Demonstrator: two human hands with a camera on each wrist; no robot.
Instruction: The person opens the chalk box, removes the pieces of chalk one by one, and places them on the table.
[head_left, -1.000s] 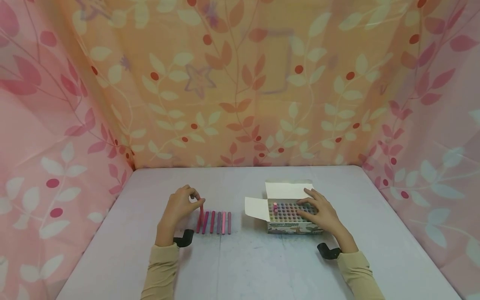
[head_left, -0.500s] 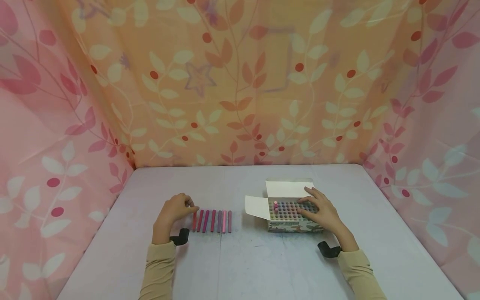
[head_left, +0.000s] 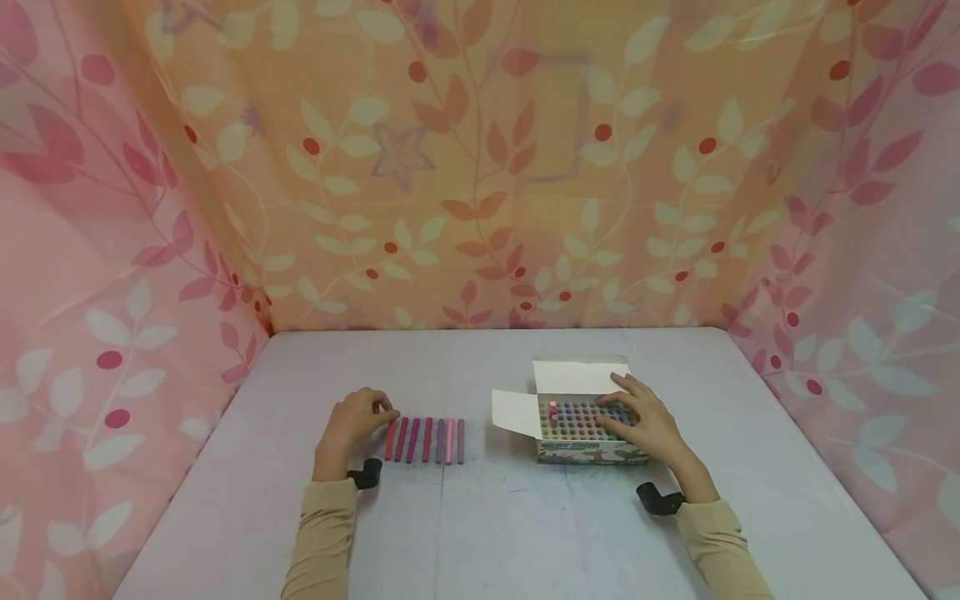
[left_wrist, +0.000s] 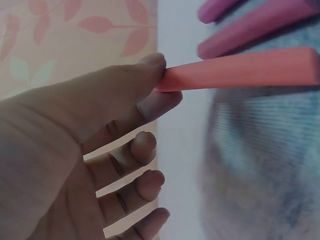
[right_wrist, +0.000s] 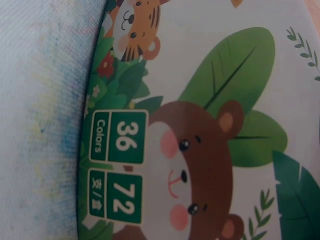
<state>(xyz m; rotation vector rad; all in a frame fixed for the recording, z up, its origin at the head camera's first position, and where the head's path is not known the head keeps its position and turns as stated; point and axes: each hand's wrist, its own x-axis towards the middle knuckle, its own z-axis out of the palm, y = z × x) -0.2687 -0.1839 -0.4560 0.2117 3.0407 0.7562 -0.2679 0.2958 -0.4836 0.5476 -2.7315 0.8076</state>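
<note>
My left hand (head_left: pixel 356 418) is at the left end of a row on the table. Between thumb and index finger it pinches the near-wrist end of a coral-red chalk stick (left_wrist: pixel 245 70), while its other fingers curl loosely. Beside that stick, several pink and purple chalk sticks (head_left: pixel 427 440) lie side by side. On the right, my right hand (head_left: pixel 651 427) rests over the right part of an uncovered cardboard box (head_left: pixel 577 452), fingers spread. Rows of chalk ends (head_left: pixel 573 421) fill the box, and one pink stick (head_left: pixel 552 409) stands higher than the others.
The box's white lid flap (head_left: pixel 573 377) stands up behind it, and a side flap (head_left: pixel 515 412) juts left. In the right wrist view, the box wall shows a printed bear (right_wrist: pixel 205 165). Chalk dust marks the white table (head_left: pixel 495 533). Patterned curtains (head_left: pixel 480 167) surround it.
My left hand has lowered the red chalk stick from upright and laid it at the row's left end, moving slightly left. My right hand has stayed at the box.
</note>
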